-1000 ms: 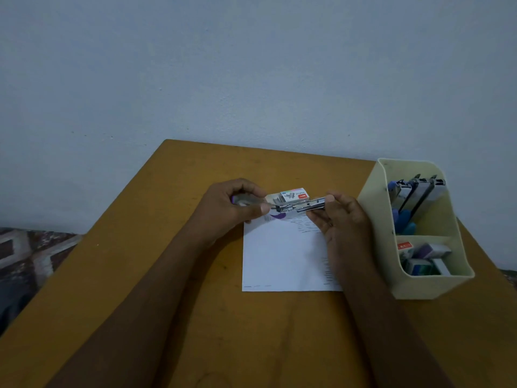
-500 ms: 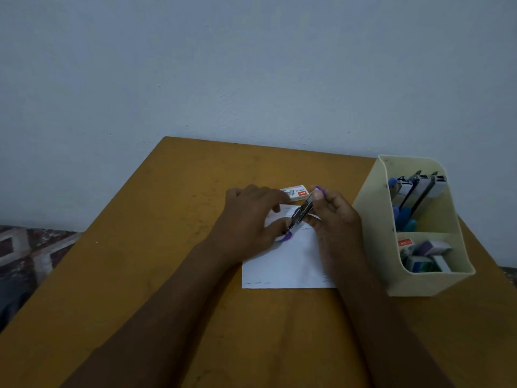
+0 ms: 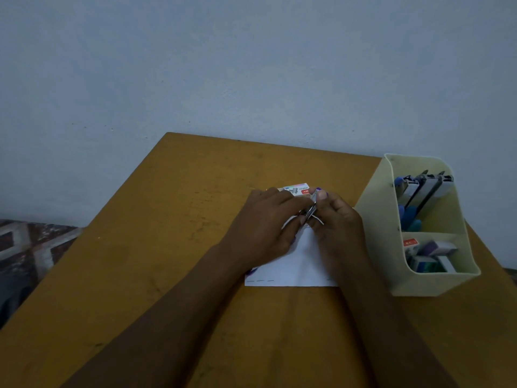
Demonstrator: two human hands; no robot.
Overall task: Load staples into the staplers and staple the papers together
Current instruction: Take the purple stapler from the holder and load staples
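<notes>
My table [image 3: 167, 247] is a scuffed mustard-yellow wooden one. Sitting right on it: a white sheet of paper [image 3: 302, 264] around the middle, a little staple box [image 3: 298, 189] just past the paper's far end, and a cream desk organizer [image 3: 375, 233] near the right edge.

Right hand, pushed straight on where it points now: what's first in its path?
Probably the staple box on the table, just past the stapler that the right hand and left hand hold. Depth unclear: it could pass above the box.
</notes>
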